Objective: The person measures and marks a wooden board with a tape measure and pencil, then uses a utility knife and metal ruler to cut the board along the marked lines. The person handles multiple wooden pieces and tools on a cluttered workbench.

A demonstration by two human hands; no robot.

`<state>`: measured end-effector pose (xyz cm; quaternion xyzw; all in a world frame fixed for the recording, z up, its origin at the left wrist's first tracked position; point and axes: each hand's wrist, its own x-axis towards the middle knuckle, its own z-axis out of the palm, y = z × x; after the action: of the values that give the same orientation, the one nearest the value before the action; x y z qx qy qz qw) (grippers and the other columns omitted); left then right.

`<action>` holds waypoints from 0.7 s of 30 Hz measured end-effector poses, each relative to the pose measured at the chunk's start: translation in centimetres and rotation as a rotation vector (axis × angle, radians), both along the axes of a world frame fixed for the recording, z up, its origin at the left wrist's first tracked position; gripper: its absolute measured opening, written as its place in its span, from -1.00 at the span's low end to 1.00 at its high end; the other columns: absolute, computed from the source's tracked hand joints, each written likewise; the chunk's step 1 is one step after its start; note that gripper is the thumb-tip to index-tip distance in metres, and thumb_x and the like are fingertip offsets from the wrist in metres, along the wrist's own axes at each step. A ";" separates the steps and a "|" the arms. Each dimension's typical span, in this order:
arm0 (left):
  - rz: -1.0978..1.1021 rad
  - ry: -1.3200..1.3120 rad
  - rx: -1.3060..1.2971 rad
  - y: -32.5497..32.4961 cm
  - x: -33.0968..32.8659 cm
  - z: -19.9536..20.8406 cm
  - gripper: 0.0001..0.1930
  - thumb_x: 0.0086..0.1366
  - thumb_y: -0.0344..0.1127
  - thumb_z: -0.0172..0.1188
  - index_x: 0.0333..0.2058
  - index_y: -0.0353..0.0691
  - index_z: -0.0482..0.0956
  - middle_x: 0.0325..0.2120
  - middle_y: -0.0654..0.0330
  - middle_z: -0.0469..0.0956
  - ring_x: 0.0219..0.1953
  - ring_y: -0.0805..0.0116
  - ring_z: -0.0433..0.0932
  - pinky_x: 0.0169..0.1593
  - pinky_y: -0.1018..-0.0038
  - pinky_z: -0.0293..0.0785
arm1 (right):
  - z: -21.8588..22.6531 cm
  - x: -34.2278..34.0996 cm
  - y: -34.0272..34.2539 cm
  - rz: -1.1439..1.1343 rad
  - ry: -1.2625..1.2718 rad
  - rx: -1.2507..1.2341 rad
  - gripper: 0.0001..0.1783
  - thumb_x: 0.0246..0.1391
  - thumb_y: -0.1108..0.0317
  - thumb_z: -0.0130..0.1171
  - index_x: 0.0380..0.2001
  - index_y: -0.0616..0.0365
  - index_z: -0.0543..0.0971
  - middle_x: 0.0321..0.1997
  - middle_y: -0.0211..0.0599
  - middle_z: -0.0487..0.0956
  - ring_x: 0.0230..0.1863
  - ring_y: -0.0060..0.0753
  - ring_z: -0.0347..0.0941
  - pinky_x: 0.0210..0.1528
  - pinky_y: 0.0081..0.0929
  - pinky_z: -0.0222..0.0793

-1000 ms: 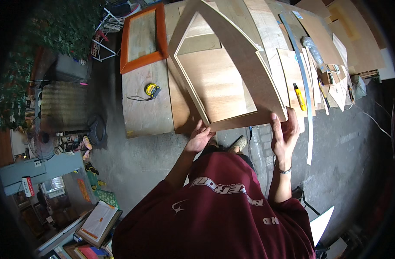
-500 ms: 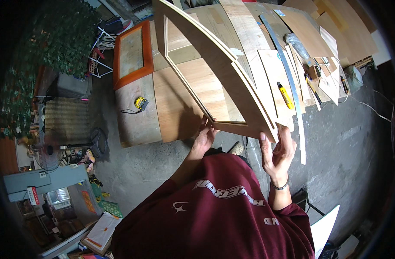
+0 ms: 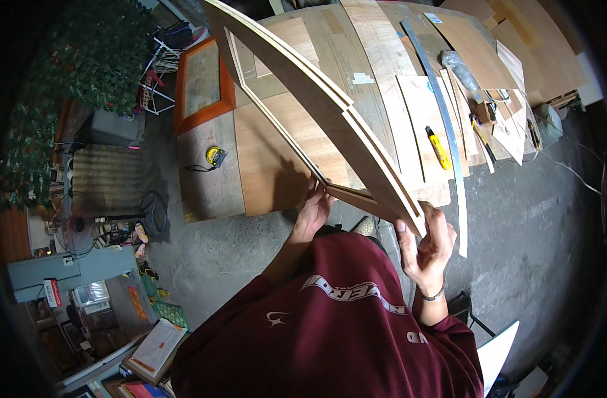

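A large wooden frame [image 3: 316, 96] of pale plywood, open in the middle with a stepped outer edge, is tilted up in front of me. My left hand [image 3: 314, 211] grips its near left corner, the fingers partly hidden behind the wood. At the near right corner, my right hand [image 3: 428, 249] has the frame between thumb and fingers. Beyond and beneath the frame is a worktable [image 3: 207, 192] with thin wooden boards [image 3: 270, 156] on it. The frame's far end reaches past the top of the picture.
On the table's left lie a yellow tape measure [image 3: 215, 156] and an orange-brown picture frame [image 3: 228, 83]. To the right are a yellow utility knife [image 3: 438, 148], a long metal ruler [image 3: 443, 109] and stacked plywood sheets [image 3: 466, 50]. A fan [image 3: 154, 215] stands at left.
The wooden frame has turned in my hands: its far end has swung left and it now shows more edge-on. Both hands keep their hold, with the right corner slightly lower.
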<state>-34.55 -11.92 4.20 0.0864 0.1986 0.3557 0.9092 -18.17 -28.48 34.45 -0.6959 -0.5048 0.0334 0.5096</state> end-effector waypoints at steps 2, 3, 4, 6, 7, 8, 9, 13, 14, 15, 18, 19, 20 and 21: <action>0.004 -0.013 0.050 0.2 0.0 0.1 -0.42 0.43 -0.43 0.16 0.37 0.16 0.32 -0.05 0.31 0.64 0.02 0.47 0.60 0.05 0.43 0.63 | 0.0 0.1 0.1 0.008 0.006 0.012 -0.74 0.00 0.53 0.39 -0.25 0.39 0.56 -0.31 0.01 0.63 -0.38 -0.09 0.61 -0.26 -0.36 0.51; 0.013 0.005 0.046 0.3 -0.1 0.2 -0.41 0.43 -0.43 0.16 0.37 0.16 0.31 -0.05 0.31 0.63 0.02 0.48 0.60 0.06 0.44 0.62 | 0.1 0.1 0.2 0.012 0.009 0.017 -0.75 0.01 0.53 0.39 -0.26 0.39 0.56 -0.31 0.01 0.63 -0.37 -0.08 0.61 -0.26 -0.36 0.51; 0.022 0.022 0.041 0.2 -0.1 0.4 -0.41 0.43 -0.42 0.16 0.37 0.16 0.30 -0.04 0.32 0.62 0.03 0.48 0.59 0.06 0.45 0.61 | 0.1 0.2 0.2 0.014 0.012 0.017 -0.75 0.01 0.53 0.39 -0.26 0.39 0.56 -0.31 0.01 0.63 -0.37 -0.08 0.62 -0.25 -0.35 0.52; 0.018 0.033 0.051 0.3 -0.2 0.7 -0.41 0.43 -0.41 0.16 0.38 0.15 0.29 -0.03 0.33 0.61 0.04 0.49 0.58 0.07 0.46 0.59 | 0.1 0.2 0.3 0.016 0.017 0.016 -0.75 0.01 0.53 0.38 -0.26 0.40 0.55 -0.31 0.01 0.64 -0.36 -0.06 0.62 -0.24 -0.34 0.52; 0.004 0.026 0.067 0.3 -0.4 0.8 -0.41 0.43 -0.40 0.17 0.38 0.15 0.29 -0.03 0.34 0.61 0.05 0.49 0.57 0.07 0.47 0.58 | 0.1 0.2 0.3 0.017 0.030 0.015 -0.75 0.01 0.53 0.38 -0.26 0.40 0.55 -0.31 0.01 0.64 -0.36 -0.06 0.63 -0.24 -0.34 0.52; -0.011 0.019 0.084 0.4 -0.4 0.9 -0.40 0.43 -0.40 0.17 0.38 0.15 0.28 -0.03 0.34 0.60 0.06 0.50 0.56 0.08 0.48 0.57 | 0.0 0.2 0.2 0.018 0.042 0.013 -0.76 0.02 0.53 0.38 -0.27 0.39 0.55 -0.31 0.01 0.64 -0.35 -0.05 0.63 -0.23 -0.33 0.52; -0.003 0.028 0.080 0.5 -0.4 1.0 -0.40 0.43 -0.40 0.17 0.38 0.16 0.29 -0.03 0.35 0.60 0.06 0.50 0.56 0.08 0.48 0.56 | -0.1 0.2 0.2 0.018 0.055 0.012 -0.76 0.02 0.53 0.38 -0.27 0.39 0.55 -0.31 0.02 0.64 -0.35 -0.05 0.63 -0.23 -0.33 0.53; 0.023 0.038 0.063 0.6 -0.2 0.9 -0.49 0.41 -0.44 0.18 0.28 0.18 0.43 -0.01 0.33 0.60 0.08 0.45 0.53 0.13 0.43 0.48 | -0.2 0.3 0.3 0.031 0.052 0.029 -0.75 0.02 0.51 0.38 -0.25 0.39 0.55 -0.32 0.01 0.64 -0.33 -0.04 0.64 -0.22 -0.33 0.52; 0.027 0.035 0.058 0.7 -0.3 0.7 -0.52 0.40 -0.46 0.18 0.22 0.18 0.50 0.01 0.30 0.60 0.09 0.42 0.52 0.16 0.40 0.45 | -0.2 0.3 0.3 0.030 0.049 0.034 -0.74 0.03 0.51 0.38 -0.25 0.38 0.55 -0.32 0.00 0.64 -0.34 -0.05 0.63 -0.22 -0.34 0.52; 0.028 0.043 0.068 0.7 -0.4 0.5 -0.53 0.40 -0.46 0.19 0.22 0.18 0.50 0.01 0.31 0.59 0.10 0.43 0.51 0.17 0.40 0.43 | -0.2 0.3 0.3 0.030 0.046 0.038 -0.74 0.03 0.51 0.38 -0.24 0.38 0.55 -0.32 0.00 0.64 -0.34 -0.05 0.63 -0.22 -0.34 0.52; 0.032 0.073 0.094 0.7 -0.4 0.1 -0.54 0.40 -0.44 0.20 0.22 0.17 0.50 0.01 0.34 0.58 0.11 0.45 0.49 0.18 0.40 0.39 | -0.4 0.3 0.0 -0.002 0.058 0.002 -0.73 0.04 0.49 0.39 -0.23 0.37 0.55 -0.33 -0.02 0.63 -0.37 -0.09 0.61 -0.23 -0.37 0.50; 0.034 0.087 0.099 0.7 -0.3 0.4 -0.54 0.40 -0.43 0.20 0.22 0.17 0.50 0.00 0.36 0.58 0.10 0.46 0.48 0.18 0.40 0.38 | -0.5 0.4 -0.1 -0.026 0.063 -0.009 -0.73 0.04 0.49 0.38 -0.22 0.38 0.55 -0.33 -0.02 0.63 -0.39 -0.12 0.60 -0.25 -0.38 0.49; 0.038 0.102 0.104 0.6 -0.3 0.6 -0.55 0.40 -0.43 0.20 0.22 0.16 0.50 -0.01 0.38 0.58 0.09 0.47 0.48 0.18 0.40 0.37 | -0.8 0.6 -0.2 -0.048 0.068 -0.021 -0.73 0.05 0.48 0.38 -0.22 0.38 0.55 -0.33 -0.03 0.63 -0.40 -0.15 0.59 -0.26 -0.39 0.48; 0.049 0.121 0.101 0.6 -0.2 0.8 -0.55 0.41 -0.43 0.20 0.22 0.15 0.50 -0.03 0.40 0.57 0.06 0.48 0.48 0.17 0.41 0.37 | -1.2 0.7 -0.3 -0.069 0.074 -0.032 -0.73 0.05 0.47 0.38 -0.21 0.38 0.56 -0.33 -0.03 0.63 -0.42 -0.18 0.58 -0.27 -0.39 0.47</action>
<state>-34.78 -11.33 5.00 0.1485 0.2371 0.3814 0.8810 -17.43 -28.79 33.28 -0.7193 -0.4608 0.0496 0.5175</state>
